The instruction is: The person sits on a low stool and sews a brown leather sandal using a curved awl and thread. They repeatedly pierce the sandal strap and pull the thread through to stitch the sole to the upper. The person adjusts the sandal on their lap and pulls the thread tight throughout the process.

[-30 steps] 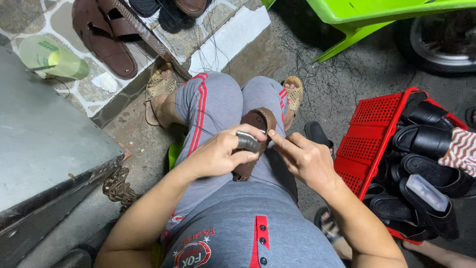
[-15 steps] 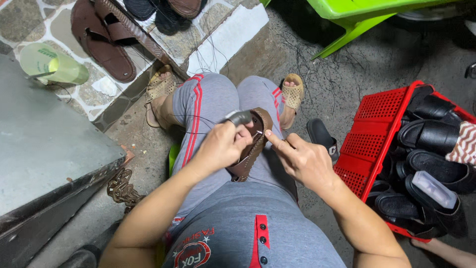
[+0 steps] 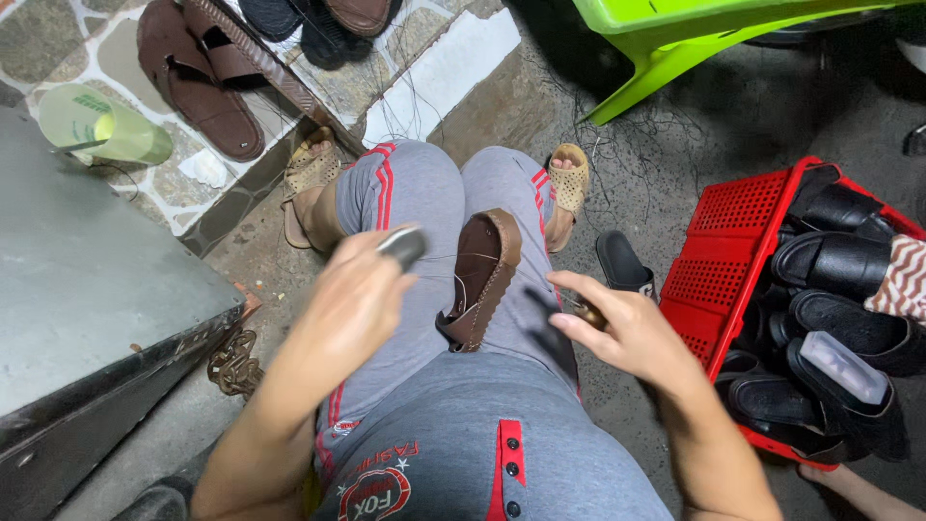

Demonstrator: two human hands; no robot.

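1. Gripping a small dark grey oblong tool point(image 3: 403, 245) between thumb and fingers, the left hand point(image 3: 352, 304) is closed around it and raised over the left thigh; the hand is motion-blurred, so what kind of tool it is cannot be told.
2. The right hand point(image 3: 632, 333) is loosely curled, fingertips pinched on a small brown-handled implement point(image 3: 588, 315) just beside the right thigh.
3. Between the hands, a brown leather shoe with a stitched rim point(image 3: 479, 280) lies on the lap, toe pointing away; thin pale thread point(image 3: 453, 275) runs across it towards the left hand.
4. As a judgement, pulling the thread well means keeping it taut and in line with the seam, with the shoe steadied against the thighs so that it does not slide.
5. Right of the knees, a red perforated plastic crate point(image 3: 738, 256) holds black shoes point(image 3: 834, 260); a single black slipper point(image 3: 622, 262) lies on the ground beside it.
6. At the far left a pale green cylindrical container with a green printed band point(image 3: 96, 125) lies on its side, beside a grey metal-topped surface point(image 3: 87, 289).
7. Brown sandals point(image 3: 198, 82) rest on the stone paving, and a lime-green plastic chair point(image 3: 704, 39) stands ahead.
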